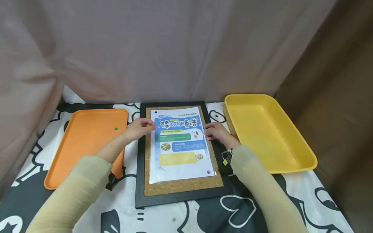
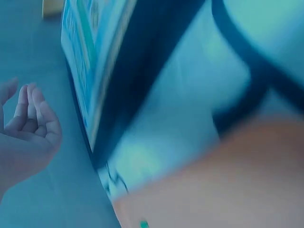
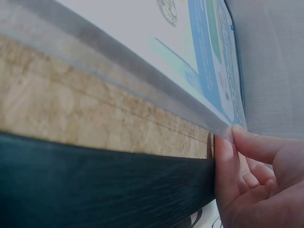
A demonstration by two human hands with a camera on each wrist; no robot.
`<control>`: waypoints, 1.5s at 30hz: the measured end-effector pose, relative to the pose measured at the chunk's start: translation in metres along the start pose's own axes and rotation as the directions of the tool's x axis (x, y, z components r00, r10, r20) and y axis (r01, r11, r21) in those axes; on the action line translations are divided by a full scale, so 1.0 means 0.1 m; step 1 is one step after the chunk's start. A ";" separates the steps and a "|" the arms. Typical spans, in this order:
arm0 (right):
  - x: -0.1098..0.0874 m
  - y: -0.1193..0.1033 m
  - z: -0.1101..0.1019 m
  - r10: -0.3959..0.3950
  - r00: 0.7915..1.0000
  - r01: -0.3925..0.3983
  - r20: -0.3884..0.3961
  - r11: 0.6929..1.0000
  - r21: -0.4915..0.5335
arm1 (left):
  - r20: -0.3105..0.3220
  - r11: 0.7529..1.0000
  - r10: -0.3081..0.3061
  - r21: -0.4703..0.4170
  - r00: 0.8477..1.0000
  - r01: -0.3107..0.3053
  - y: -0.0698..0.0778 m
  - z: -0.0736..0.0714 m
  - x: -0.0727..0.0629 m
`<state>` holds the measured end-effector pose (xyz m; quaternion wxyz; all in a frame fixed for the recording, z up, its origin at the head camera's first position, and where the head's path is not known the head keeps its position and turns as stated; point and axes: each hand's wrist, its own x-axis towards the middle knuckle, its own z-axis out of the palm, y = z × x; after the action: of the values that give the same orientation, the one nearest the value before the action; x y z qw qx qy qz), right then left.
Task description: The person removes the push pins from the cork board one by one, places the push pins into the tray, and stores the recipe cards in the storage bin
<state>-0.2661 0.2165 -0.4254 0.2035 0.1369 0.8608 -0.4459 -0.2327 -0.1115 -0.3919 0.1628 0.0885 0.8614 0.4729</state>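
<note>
A laminated sheet (image 1: 180, 171) with blue, green and yellow print lies on a black-framed corkboard (image 1: 186, 191). A blue dot-like pin (image 1: 155, 112) shows at its top left corner and a purple pin (image 1: 209, 171) at its bottom right. My right hand (image 1: 217, 132) pinches the sheet's right edge between thumb and finger, plainest in the right wrist view. Over the sheet's left edge hovers my left hand (image 1: 141, 128), its fingers loosely bent. In the left wrist view a gap separates thumb and fingers, with nothing visible between them.
To the left lies an orange tray (image 1: 87, 139) bearing a small green pin (image 1: 116, 128). On the right stands a deep yellow bin (image 1: 262, 129). A black-and-white patterned cloth (image 1: 125, 200) covers the table, and grey curtains (image 1: 145, 51) hang behind.
</note>
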 end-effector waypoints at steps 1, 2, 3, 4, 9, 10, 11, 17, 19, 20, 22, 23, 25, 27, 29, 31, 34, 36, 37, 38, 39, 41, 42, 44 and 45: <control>0.00 -0.01 0.01 -0.001 1.000 0.001 0.000 1.000 -0.002 | 0.023 1.000 0.013 0.005 1.000 -0.013 0.04 0.07 0.00; 0.01 -0.01 0.01 -0.001 1.000 0.001 -0.001 1.000 -0.002 | 0.050 1.000 0.026 0.007 0.998 -0.026 0.08 0.15 -0.01; 0.00 -0.01 0.01 -0.001 1.000 0.001 -0.001 1.000 -0.004 | 0.078 0.999 0.039 0.005 0.996 -0.039 0.12 0.22 -0.02; 0.00 -0.02 0.01 0.000 1.000 0.000 -0.002 1.000 -0.006 | 0.108 0.998 0.055 -0.005 0.993 -0.055 0.16 0.30 -0.02; 0.00 -0.02 0.00 0.012 1.000 -0.012 -0.006 1.000 -0.010 | 0.244 0.994 0.107 -0.018 0.964 -0.106 0.34 0.72 -0.01; 0.00 -0.02 0.00 0.014 1.000 -0.014 -0.005 1.000 -0.008 | 0.267 0.993 0.119 -0.016 0.956 -0.119 0.37 0.80 -0.01; 0.00 -0.02 0.00 0.015 1.000 -0.015 -0.005 1.000 -0.006 | 0.288 0.991 0.128 -0.009 0.949 -0.131 0.40 0.87 0.00; 0.01 -0.03 -0.01 -0.003 1.000 0.003 0.006 1.000 0.003 | 0.393 0.985 0.171 -0.032 0.904 -0.172 0.53 1.26 0.00; 0.01 -0.03 -0.01 -0.002 1.000 0.002 0.004 1.000 0.010 | 0.417 0.982 0.180 -0.032 0.891 -0.184 0.55 1.38 0.00; 0.01 -0.03 -0.01 -0.001 1.000 0.001 0.002 1.000 0.014 | 0.426 0.980 0.191 -0.029 0.885 -0.197 0.57 1.43 0.00; 0.01 -0.02 -0.01 -0.005 1.000 0.005 0.001 1.000 0.024 | 0.442 0.974 0.206 -0.004 0.873 -0.228 0.59 1.54 0.00; 0.02 -0.01 0.00 -0.008 1.000 0.008 0.001 1.000 0.030 | 0.450 0.969 0.214 0.014 0.867 -0.246 0.60 1.58 -0.01; 0.03 -0.01 0.00 -0.017 1.000 0.017 0.001 0.999 0.042 | 0.459 0.958 0.228 0.049 0.858 -0.281 0.62 1.66 -0.02; 0.04 0.00 0.01 -0.022 1.000 0.021 0.003 0.999 0.050 | 0.461 0.944 0.239 0.097 0.855 -0.316 0.63 1.73 -0.04; 0.04 0.00 0.00 -0.016 1.000 0.015 0.003 0.998 0.054 | 0.451 0.928 0.250 0.141 0.857 -0.344 0.64 1.77 -0.05; 0.05 0.00 0.00 -0.009 1.000 0.009 0.003 0.999 0.050 | 0.436 0.915 0.258 0.176 0.862 -0.363 0.64 1.80 -0.05; 0.05 0.00 -0.01 0.003 1.000 -0.003 0.002 0.999 0.045 | 0.419 0.900 0.265 0.216 0.869 -0.378 0.64 1.83 -0.05; 0.04 -0.01 -0.01 0.002 1.000 -0.002 0.005 0.999 0.040 | 0.415 0.895 0.263 0.233 0.871 -0.381 0.64 1.83 -0.05; 0.04 -0.01 -0.01 0.002 1.000 -0.002 0.006 0.999 0.042 | 0.415 0.893 0.261 0.240 0.872 -0.382 0.63 1.84 -0.05; 0.04 -0.01 -0.01 0.005 1.000 -0.005 0.004 0.999 0.042 | 0.415 0.890 0.259 0.248 0.872 -0.382 0.63 1.84 -0.04; 0.04 -0.01 -0.01 0.004 1.000 -0.004 0.005 0.999 0.037 | 0.414 0.889 0.259 0.251 0.872 -0.383 0.63 1.85 -0.04; 0.04 -0.02 -0.01 0.001 1.000 -0.001 0.006 1.000 0.027 | 0.415 0.888 0.257 0.254 0.873 -0.382 0.63 1.85 -0.04; 0.04 -0.02 -0.01 0.003 1.000 -0.003 0.005 1.000 0.025 | 0.416 0.887 0.257 0.256 0.872 -0.384 0.63 1.85 -0.04; 0.03 -0.02 0.00 0.000 1.000 0.000 0.006 1.000 0.021 | 0.420 0.889 0.254 0.253 0.872 -0.381 0.62 1.85 -0.03; 0.03 -0.02 0.00 -0.003 1.000 0.003 0.006 1.000 0.018 | 0.421 0.892 0.252 0.248 0.871 -0.378 0.62 1.85 -0.03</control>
<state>-0.2694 0.2157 -0.4254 0.2044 0.1361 0.8564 -0.4541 -0.1626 0.0665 -0.4313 0.2283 0.3445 0.8527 0.3196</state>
